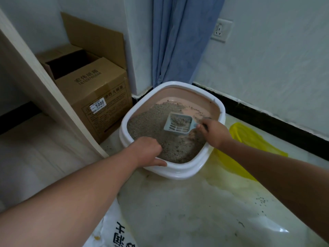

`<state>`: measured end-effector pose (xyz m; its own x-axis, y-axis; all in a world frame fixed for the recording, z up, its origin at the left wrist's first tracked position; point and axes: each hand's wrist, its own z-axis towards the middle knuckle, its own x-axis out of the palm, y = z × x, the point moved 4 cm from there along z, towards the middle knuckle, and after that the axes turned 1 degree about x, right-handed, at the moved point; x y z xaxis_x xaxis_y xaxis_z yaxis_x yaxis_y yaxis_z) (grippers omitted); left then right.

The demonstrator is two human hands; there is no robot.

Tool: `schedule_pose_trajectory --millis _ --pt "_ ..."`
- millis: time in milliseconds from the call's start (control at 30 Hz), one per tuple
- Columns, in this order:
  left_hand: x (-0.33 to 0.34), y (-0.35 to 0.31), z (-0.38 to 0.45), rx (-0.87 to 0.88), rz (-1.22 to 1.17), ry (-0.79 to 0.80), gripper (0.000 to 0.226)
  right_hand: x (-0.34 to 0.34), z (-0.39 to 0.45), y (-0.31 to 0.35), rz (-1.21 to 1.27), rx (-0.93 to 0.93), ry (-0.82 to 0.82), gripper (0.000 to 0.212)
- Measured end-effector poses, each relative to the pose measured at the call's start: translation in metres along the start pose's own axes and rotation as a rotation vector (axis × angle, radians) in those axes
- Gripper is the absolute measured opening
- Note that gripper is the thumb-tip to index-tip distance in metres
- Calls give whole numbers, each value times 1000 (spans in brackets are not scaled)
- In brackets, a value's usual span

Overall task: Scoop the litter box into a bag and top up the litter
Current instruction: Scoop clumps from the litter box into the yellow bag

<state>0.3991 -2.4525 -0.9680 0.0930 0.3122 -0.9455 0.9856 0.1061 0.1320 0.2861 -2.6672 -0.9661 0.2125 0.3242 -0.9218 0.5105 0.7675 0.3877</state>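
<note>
On floor (178, 202), box (179, 172) of grey litter (147, 120) is gripped at rim by left hand (148, 151); clump-filled scoop (179, 124) is held by right hand (214, 131).

1. The litter box (179, 172) sits on the floor in the corner, in front of the curtain (178, 40).
2. The scoop (179, 126) is in the litter box, on the litter (151, 122).
3. The cardboard box (96, 97) stands left of the litter box.
4. The plastic bag (249, 139) lies right of it.
5. The wall socket (221, 30) is right of the curtain.
</note>
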Motion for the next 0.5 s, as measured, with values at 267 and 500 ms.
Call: schedule_pose_trajectory --millis 267,500 --pt "5 4 2 -37 -55 2 59 -31 -21 -19 -15 20 -74 34" --pt "-16 -37 27 6 -143 -79 57 -66 -45 -49 78 109 -191 33"
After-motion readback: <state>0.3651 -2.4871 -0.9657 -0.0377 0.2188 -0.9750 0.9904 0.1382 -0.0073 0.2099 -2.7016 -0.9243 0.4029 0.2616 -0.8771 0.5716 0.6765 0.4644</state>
